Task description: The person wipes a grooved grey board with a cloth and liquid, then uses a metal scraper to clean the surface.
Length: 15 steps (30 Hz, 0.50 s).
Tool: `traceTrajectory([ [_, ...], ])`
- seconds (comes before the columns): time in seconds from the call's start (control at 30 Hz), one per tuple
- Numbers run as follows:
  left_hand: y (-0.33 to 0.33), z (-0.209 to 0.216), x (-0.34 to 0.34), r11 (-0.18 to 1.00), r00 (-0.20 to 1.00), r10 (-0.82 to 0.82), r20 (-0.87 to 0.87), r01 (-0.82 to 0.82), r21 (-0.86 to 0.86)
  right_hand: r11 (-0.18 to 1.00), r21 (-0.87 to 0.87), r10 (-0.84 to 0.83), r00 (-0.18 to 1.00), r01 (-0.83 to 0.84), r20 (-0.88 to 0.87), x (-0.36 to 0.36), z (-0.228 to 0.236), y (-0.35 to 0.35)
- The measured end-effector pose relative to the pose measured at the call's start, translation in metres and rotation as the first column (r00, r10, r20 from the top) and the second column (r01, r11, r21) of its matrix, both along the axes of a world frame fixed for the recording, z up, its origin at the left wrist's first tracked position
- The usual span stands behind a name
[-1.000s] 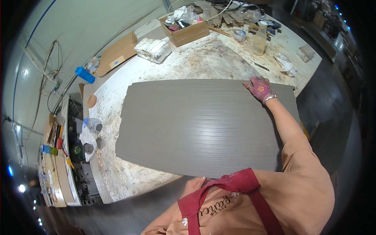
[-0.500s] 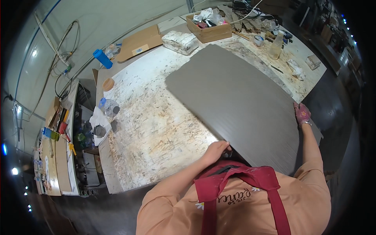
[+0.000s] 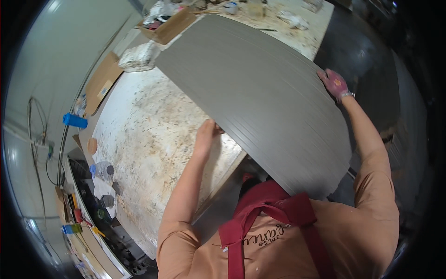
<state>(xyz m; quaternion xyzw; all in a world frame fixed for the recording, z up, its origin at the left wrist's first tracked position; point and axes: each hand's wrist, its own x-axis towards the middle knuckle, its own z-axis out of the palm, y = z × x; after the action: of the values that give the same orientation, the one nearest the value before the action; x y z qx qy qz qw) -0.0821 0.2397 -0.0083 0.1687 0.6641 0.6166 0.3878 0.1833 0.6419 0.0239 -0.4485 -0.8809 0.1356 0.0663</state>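
A large dark grey ribbed panel lies slanted across the worktable, its near end reaching past the table edge toward my apron. My bare left hand is closed on the panel's left long edge, over the stained tabletop; its fingertips are partly hidden at the edge. On the opposite long edge, my right hand, in a pink glove, grips the panel with its fingertips at the rim. The far end of the panel lies close to a wooden box filled with odds and ends.
The stained white worktable holds a white wrapped block, a cardboard piece, a blue bottle and a clear bottle. Crumpled plastic lies beyond the panel. A lower shelf unit with tools stands at left.
My left hand has moved forward along the panel's left edge, away from my body. The view has turned, and the panel's near end now shows beyond the table edge. Both hands stay on it.
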Motion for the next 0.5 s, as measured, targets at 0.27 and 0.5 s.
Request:
traceTrajectory([
  [0.27, -0.003, 0.011, 0.07, 0.996, 0.999, 0.049, 0.0, -0.049, -0.074, 0.994, -0.091, 0.051, 0.997, -0.056, -0.057, 0.03, 0.003, 0.006],
  [0.5, -0.032, 0.035, 0.047, 0.967, 0.99, 0.127, -0.067, -0.139, -0.215, 0.966, -0.153, 0.2, 0.978, -0.207, -0.063, 0.041, 0.015, -0.052],
])
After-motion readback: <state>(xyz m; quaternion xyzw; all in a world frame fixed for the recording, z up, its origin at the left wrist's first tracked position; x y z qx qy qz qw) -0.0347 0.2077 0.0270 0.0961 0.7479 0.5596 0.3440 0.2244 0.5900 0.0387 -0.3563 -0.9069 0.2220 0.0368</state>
